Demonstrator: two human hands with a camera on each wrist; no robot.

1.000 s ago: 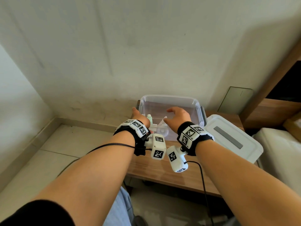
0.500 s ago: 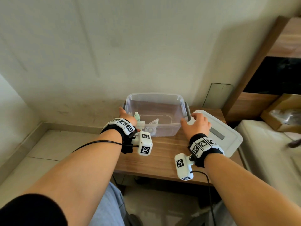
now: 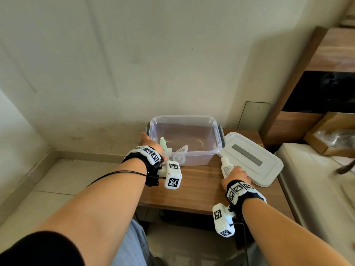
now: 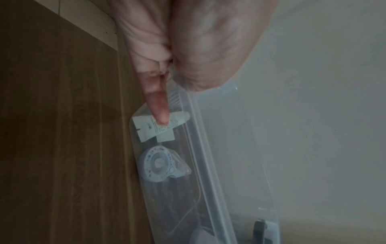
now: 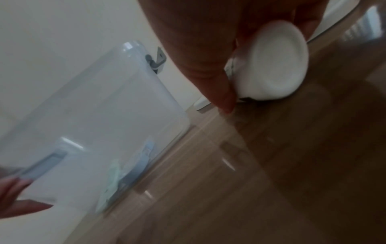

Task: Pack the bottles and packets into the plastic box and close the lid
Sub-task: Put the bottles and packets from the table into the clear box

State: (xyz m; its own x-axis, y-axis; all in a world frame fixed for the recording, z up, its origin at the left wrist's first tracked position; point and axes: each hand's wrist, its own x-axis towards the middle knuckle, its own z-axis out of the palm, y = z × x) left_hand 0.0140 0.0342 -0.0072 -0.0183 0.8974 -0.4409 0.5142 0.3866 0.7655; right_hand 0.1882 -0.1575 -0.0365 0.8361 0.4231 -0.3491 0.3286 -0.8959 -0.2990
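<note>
A clear plastic box (image 3: 184,121) stands open at the back of the wooden table (image 3: 194,185). Inside it lie a small pale-green bottle (image 3: 162,144) and a clear packet (image 3: 180,156) with a round part, also seen through the wall as the packet (image 4: 163,163). My left hand (image 3: 149,140) holds the box's left end, thumb over the rim and fingers (image 4: 158,105) down the outer wall. My right hand (image 3: 235,174) grips a white bottle (image 3: 226,167) lying on the table beside the lid; its round base (image 5: 275,66) faces the right wrist camera. The grey-white lid (image 3: 253,160) lies flat to the right of the box.
The table backs onto a plain wall. A white mattress (image 3: 315,189) lies to the right, with a cardboard box (image 3: 330,137) and a wooden shelf unit (image 3: 311,93) behind it. Tiled floor (image 3: 48,179) lies to the left.
My right hand has left the box, gone right to the lid and come down onto the white bottle, which it now grips. My left hand stays on the box.
</note>
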